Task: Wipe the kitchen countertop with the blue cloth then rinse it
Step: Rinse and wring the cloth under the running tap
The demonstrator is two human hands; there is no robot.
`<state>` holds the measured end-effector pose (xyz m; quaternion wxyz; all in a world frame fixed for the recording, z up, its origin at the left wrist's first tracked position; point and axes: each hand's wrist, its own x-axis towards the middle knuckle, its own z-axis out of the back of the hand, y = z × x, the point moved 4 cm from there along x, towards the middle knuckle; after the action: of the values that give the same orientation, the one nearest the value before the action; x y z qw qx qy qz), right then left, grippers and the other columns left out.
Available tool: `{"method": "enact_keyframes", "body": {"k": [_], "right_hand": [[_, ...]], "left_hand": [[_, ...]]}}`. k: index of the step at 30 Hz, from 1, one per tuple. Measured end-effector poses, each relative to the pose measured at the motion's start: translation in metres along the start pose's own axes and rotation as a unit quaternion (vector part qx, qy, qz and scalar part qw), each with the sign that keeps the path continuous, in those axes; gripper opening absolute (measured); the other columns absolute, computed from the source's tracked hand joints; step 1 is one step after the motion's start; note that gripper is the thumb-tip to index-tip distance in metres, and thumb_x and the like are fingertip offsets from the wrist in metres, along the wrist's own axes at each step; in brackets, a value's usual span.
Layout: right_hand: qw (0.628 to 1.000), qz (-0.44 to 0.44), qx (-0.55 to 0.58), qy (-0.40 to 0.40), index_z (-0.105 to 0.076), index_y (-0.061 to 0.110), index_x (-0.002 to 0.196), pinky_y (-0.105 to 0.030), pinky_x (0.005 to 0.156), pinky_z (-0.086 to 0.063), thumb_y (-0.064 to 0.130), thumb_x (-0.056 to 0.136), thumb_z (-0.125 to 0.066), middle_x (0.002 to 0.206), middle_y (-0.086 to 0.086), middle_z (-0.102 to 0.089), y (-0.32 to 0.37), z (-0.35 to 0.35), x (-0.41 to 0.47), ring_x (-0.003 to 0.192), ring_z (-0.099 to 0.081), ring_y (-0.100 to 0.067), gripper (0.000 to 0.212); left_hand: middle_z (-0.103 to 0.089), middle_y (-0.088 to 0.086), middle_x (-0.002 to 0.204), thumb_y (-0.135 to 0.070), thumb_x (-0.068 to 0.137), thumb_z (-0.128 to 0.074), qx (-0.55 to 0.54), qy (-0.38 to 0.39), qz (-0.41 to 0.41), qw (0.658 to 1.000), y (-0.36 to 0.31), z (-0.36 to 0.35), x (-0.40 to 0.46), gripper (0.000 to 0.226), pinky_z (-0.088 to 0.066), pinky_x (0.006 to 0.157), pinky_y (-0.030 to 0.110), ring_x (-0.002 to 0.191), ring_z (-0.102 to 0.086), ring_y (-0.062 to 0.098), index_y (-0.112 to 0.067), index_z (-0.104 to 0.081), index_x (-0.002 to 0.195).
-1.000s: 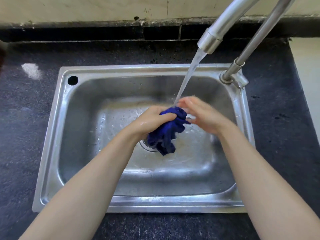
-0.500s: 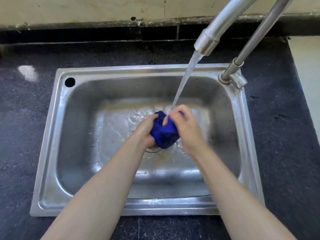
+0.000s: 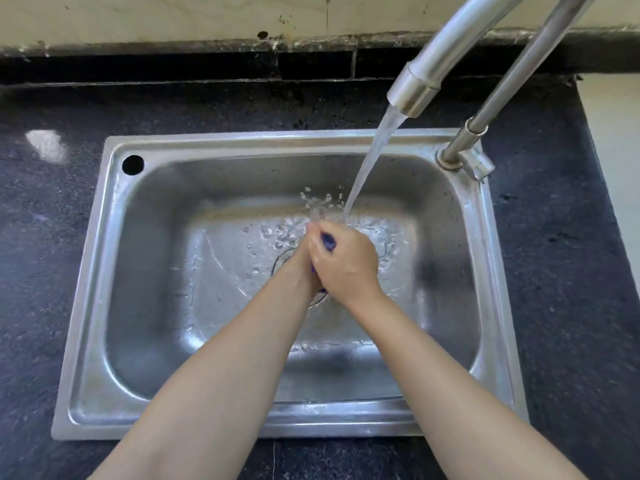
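Both hands press together over the drain at the centre of the frame, the right hand (image 3: 346,263) folded over the left hand (image 3: 304,261) and clamped on the blue cloth (image 3: 328,241). A second ago the cloth hung loose between them; now only 1 sliver of blue shows between the fingers. Water (image 3: 372,161) from the tap (image 3: 415,90) at upper right strikes the knuckles and sprays into the steel sink (image 3: 145,306). The dark bench (image 3: 41,271) looks wiped; the rinse appears to be reaching its squeeze.
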<state>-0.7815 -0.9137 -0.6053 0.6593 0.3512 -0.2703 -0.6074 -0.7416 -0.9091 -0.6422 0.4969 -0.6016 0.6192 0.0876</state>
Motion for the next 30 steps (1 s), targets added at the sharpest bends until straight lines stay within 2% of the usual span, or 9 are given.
{"method": "enact_keyframes", "body": {"k": [2,7,12,16,19,22,24,26,30], "right_hand": [[0.998,0.042,-0.043,-0.004,-0.041,0.019,0.052,-0.029,0.056,-0.028,0.036,0.087,-0.038,0.056,-0.002,-0.049,0.002,-0.002,0.001,0.057,-0.044,-0.025,0.039],[0.99,-0.107,-0.093,-0.004,-0.039,0.014,0.055,-0.03,0.058,-0.025,0.026,0.096,-0.038,0.063,-0.008,-0.053,-0.045,0.006,0.052,0.064,-0.043,-0.029,0.043],[0.999,-0.043,0.02,-0.012,-0.032,0.018,0.05,-0.033,0.051,-0.032,0.027,0.092,-0.044,0.047,0.002,-0.037,-0.022,0.009,0.015,0.052,-0.042,-0.026,0.044],[0.995,0.045,-0.071,-0.062,-0.042,0.016,0.052,-0.028,0.051,-0.026,0.026,0.086,-0.043,0.052,-0.01,-0.055,-0.016,0.0,0.011,0.05,-0.05,-0.033,0.036],[0.987,-0.125,-0.101,-0.011,-0.035,0.015,0.053,-0.031,0.059,-0.028,0.027,0.096,-0.037,0.071,-0.017,-0.06,-0.059,0.004,0.048,0.07,-0.053,-0.035,0.045],[0.983,-0.171,-0.034,0.059,-0.046,0.021,0.061,-0.03,0.068,-0.035,0.029,0.096,-0.041,0.076,-0.005,-0.061,-0.087,0.012,0.062,0.078,-0.054,-0.028,0.036],[0.966,-0.171,0.129,0.146,-0.061,0.032,0.094,-0.031,0.081,-0.044,0.037,0.095,-0.047,0.104,0.005,-0.064,-0.078,0.021,0.049,0.096,-0.057,-0.015,0.015],[0.919,-0.185,0.228,0.265,-0.045,0.044,0.127,-0.035,0.091,-0.048,0.055,0.087,-0.05,0.132,0.011,-0.051,-0.064,0.022,0.033,0.115,-0.051,-0.01,0.042],[0.956,-0.097,0.122,0.249,-0.055,0.026,0.112,-0.03,0.087,-0.048,0.03,0.084,-0.067,0.107,0.001,-0.065,-0.049,0.019,0.033,0.099,-0.062,-0.015,0.03]], "left_hand": [[-0.039,-0.003,0.039,-0.025,0.084,-0.054,-0.023,-0.081,0.003,0.996,0.003,0.002,-0.007,0.046,-0.03,0.045,0.015,0.037,-0.041,0.008,-0.014,-0.045,0.04],[-0.058,0.006,0.07,-0.025,0.093,-0.051,0.168,0.017,0.204,0.964,0.021,0.007,0.006,0.02,-0.052,0.053,0.023,0.064,-0.058,0.016,-0.011,-0.06,0.082],[-0.059,-0.004,0.045,-0.027,0.096,-0.045,0.23,-0.006,0.189,0.955,0.001,0.014,0.017,0.036,-0.046,0.044,0.018,0.041,-0.058,0.008,-0.015,-0.056,0.063],[-0.053,-0.01,0.039,-0.034,0.099,-0.034,0.239,0.015,0.141,0.961,-0.001,0.013,0.014,0.036,-0.04,0.036,0.014,0.034,-0.051,0.002,-0.018,-0.041,0.067],[-0.056,0.006,0.069,-0.034,0.094,-0.047,0.263,0.017,0.194,0.945,0.008,0.006,0.002,0.033,-0.047,0.056,0.026,0.058,-0.055,0.018,-0.015,-0.053,0.068],[-0.063,0.012,0.068,-0.026,0.093,-0.046,0.287,0.023,0.151,0.946,-0.001,0.008,0.01,0.028,-0.052,0.068,0.037,0.068,-0.061,0.028,-0.012,-0.056,0.071],[-0.066,0.009,0.064,-0.029,0.093,-0.046,0.292,0.037,0.131,0.947,-0.017,0.005,0.012,0.029,-0.052,0.065,0.035,0.066,-0.062,0.027,-0.011,-0.061,0.076],[-0.069,0.013,0.085,-0.041,0.098,-0.035,0.285,0.076,0.145,0.944,-0.027,-0.001,0.012,0.045,-0.054,0.061,0.034,0.076,-0.065,0.026,-0.006,-0.063,0.101],[-0.068,0.012,0.095,-0.058,0.096,-0.016,0.368,0.153,0.191,0.897,-0.04,-0.01,0.002,0.071,-0.05,0.072,0.03,0.086,-0.064,0.02,-0.004,-0.062,0.109]]}}
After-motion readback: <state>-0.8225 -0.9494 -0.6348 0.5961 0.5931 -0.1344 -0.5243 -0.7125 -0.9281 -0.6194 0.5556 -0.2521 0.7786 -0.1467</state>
